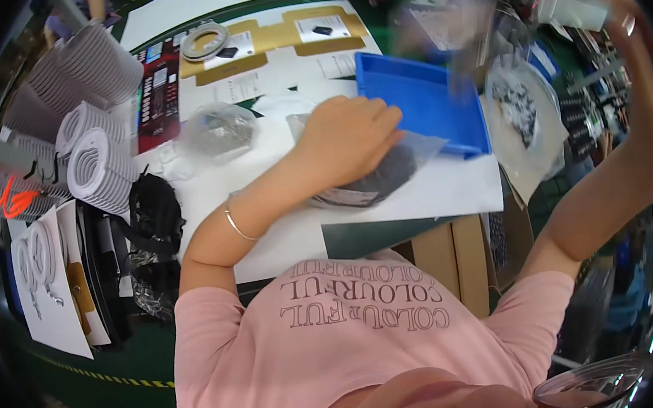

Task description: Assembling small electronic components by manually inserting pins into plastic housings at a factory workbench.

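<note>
My left hand (352, 136) has its fingers curled closed on a clear plastic bag (375, 180) with dark contents, lying on the white worktop. Just beyond it sits a blue tray (426, 98) with nothing visible in it. My right hand (643, 52) is raised at the far right, smeared by motion, so its fingers cannot be read. A pale, translucent cylindrical thing (570, 12) appears beside it; whether the hand touches it I cannot tell. Another clear bag (219, 129) with greyish contents lies left of my left hand.
White ring-shaped coils (98, 162) are stacked at the left, beside a black bag (155, 211). One coil (204, 42) rests on printed card sheets (273, 41). An opened bag of small parts (520, 109) stands right of the tray. Cardboard boxes (448, 259) are below the table edge.
</note>
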A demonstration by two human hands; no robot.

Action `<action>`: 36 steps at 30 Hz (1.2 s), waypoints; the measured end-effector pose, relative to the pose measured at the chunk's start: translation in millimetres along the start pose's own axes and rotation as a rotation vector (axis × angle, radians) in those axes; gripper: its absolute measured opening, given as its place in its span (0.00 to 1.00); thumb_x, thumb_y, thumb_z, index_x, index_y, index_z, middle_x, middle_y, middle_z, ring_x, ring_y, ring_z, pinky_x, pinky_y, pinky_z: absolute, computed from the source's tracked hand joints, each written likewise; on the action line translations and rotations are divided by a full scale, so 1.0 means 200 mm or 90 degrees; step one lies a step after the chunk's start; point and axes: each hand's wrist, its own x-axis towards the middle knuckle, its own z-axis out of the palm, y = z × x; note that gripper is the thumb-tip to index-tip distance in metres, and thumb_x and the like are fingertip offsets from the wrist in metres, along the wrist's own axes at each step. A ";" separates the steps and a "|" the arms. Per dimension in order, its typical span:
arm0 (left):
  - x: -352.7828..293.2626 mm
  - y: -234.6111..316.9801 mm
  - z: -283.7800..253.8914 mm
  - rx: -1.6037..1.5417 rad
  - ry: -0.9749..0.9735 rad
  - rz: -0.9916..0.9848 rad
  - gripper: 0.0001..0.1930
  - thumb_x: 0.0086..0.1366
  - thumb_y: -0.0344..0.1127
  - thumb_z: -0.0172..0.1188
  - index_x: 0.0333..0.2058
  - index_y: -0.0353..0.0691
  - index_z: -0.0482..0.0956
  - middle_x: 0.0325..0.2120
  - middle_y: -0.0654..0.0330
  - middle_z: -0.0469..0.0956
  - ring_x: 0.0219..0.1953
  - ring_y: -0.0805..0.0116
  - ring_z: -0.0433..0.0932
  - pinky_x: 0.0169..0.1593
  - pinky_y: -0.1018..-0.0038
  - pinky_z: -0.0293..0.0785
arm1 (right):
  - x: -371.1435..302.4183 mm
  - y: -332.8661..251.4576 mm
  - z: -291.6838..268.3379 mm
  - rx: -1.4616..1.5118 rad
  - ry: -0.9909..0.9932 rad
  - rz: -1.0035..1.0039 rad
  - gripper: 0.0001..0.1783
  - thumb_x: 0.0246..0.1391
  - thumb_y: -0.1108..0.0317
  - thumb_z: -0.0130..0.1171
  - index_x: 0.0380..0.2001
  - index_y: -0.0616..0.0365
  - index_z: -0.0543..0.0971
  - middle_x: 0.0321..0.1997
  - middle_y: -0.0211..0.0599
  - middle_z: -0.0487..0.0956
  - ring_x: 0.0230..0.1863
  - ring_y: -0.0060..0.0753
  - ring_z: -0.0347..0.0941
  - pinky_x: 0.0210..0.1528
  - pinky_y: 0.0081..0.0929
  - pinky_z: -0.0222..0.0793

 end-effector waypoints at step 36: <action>-0.51 0.54 0.19 -0.370 -0.068 0.006 0.10 0.52 0.34 0.60 0.33 0.38 0.76 0.23 0.57 0.77 0.25 0.58 0.76 0.30 0.67 0.71 | -1.39 -0.29 0.76 0.152 0.137 0.234 0.20 0.26 0.65 0.75 0.24 0.63 0.78 0.23 0.35 0.75 0.27 0.35 0.70 0.33 0.30 0.65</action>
